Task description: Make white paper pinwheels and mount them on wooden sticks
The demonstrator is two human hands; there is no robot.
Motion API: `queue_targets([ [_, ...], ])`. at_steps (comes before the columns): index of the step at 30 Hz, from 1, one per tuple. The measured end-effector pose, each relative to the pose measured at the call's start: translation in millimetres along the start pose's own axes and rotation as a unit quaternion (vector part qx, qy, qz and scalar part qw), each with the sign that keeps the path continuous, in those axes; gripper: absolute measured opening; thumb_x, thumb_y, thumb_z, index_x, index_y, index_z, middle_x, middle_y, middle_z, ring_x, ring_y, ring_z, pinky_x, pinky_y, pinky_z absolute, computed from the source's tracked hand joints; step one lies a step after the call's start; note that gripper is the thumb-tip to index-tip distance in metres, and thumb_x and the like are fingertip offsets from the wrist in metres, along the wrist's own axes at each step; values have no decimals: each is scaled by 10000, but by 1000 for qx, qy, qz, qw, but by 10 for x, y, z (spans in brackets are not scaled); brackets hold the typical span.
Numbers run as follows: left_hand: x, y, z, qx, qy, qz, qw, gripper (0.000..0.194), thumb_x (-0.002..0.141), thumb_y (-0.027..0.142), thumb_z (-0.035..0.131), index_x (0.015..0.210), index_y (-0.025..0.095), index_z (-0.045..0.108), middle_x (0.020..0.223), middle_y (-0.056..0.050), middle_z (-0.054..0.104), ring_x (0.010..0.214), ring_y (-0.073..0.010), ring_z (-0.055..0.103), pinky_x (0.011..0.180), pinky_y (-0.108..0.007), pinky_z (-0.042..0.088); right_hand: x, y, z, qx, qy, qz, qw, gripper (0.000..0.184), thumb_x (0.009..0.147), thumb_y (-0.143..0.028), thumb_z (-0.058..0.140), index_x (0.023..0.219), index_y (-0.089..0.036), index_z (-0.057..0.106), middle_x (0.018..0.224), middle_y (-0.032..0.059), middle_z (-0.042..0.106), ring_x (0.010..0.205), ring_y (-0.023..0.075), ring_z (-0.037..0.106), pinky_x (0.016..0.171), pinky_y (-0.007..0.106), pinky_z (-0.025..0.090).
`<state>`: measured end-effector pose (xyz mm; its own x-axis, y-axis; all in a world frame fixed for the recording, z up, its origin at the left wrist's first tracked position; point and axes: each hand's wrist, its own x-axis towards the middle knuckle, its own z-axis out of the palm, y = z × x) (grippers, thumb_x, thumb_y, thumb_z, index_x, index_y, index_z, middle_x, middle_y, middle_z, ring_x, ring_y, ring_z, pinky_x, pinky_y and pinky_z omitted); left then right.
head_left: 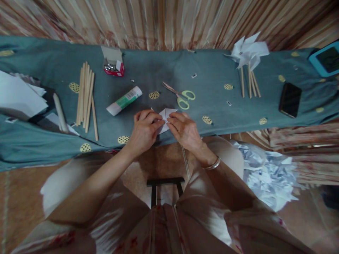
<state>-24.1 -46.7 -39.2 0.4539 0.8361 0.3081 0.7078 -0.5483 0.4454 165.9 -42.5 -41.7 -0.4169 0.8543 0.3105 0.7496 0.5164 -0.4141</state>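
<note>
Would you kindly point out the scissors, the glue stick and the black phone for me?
Scissors (178, 94), head view, where blades meet handles.
Glue stick (124, 101), head view, green band.
Black phone (290, 100), head view, middle of its face.

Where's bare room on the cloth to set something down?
Widest: cloth between scissors and pinwheels. Narrower: between pinwheels and phone. Crowded: left side, with paper and dowels, and front middle, around left hand, right hand and tube.
</note>
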Motion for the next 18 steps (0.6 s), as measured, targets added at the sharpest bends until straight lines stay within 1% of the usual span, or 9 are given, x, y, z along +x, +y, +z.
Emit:
queue_targets([
  [3,6,-7,9,-8,5,-7,1000,293,905,158,509,1057,291,721,1111,-63,685,1142,-272,494,959,-511,349,3,-1,-1,1,-2,0,1000,281,993,-274,460,1022,-191,726,1147,99,699,996,240,616,957,424,514],
  [7,8,2,0,-14,20,-12,1000,335,887,130,508,1105,290,705,1121,-64,690,1161,-277,496,967,-516,353,9,-10,-8,6,-6,4,1000,275,991,-275,463,1026,-194,723,1144,98,696,1004,239,612,961,420,512],
  [12,-21,25,-37,-8,40,-6,999,309,912,145,504,1110,280,698,1128,-63,693,1157,-265,513,962,-492,364,20,-27,-23,5,-12,11,1000,255,986,-260,480,996,-186,724,1136,100,696,1002,237,613,956,407,508],
  [18,-61,22,-33,-4,25,5,1000,258,922,179,532,1043,296,727,1122,-63,688,1156,-266,519,964,-501,357,22,-28,-37,15,-22,14,1000,243,981,-238,481,1008,-191,718,1134,104,690,1015,243,610,949,413,509],
])
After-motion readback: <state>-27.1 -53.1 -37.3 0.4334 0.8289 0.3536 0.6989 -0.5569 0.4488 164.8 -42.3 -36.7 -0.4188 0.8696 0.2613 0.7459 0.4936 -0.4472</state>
